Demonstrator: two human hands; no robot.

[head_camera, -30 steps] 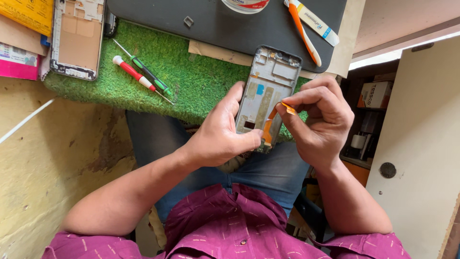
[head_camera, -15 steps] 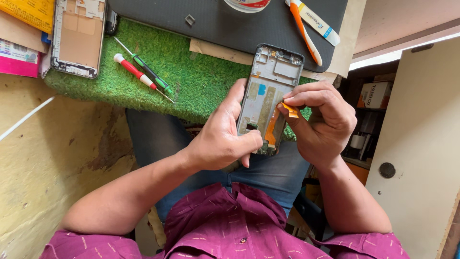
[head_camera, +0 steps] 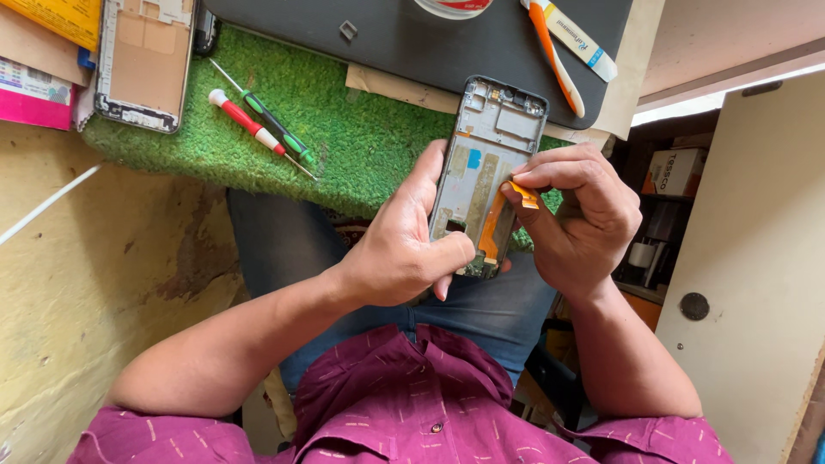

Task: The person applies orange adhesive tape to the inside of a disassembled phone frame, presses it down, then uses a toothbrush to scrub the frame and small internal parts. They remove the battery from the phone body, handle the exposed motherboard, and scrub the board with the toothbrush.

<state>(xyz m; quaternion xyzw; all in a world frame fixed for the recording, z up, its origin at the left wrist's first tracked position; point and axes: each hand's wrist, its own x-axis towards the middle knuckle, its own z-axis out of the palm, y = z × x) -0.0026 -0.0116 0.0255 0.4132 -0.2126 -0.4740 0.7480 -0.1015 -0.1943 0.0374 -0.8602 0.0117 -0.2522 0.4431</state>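
My left hand grips an opened phone frame by its lower end, thumb pressed across the bottom edge. The frame is bare inside, with grey metal, a blue patch and a gold strip. An orange flex ribbon runs up its right side. My right hand pinches the free upper end of that ribbon between thumb and forefinger, lifted slightly off the frame. Both hands hover above my lap, just in front of the green turf mat.
On the turf mat lie a red screwdriver and a green screwdriver. A second phone frame rests at the mat's left end. A dark mat behind holds an orange-handled tool and a white tube. A cabinet stands to the right.
The phone frame has risen and tilted slightly toward the mat. My right hand's fingers have shifted up the ribbon's free end; the left grip is unchanged.
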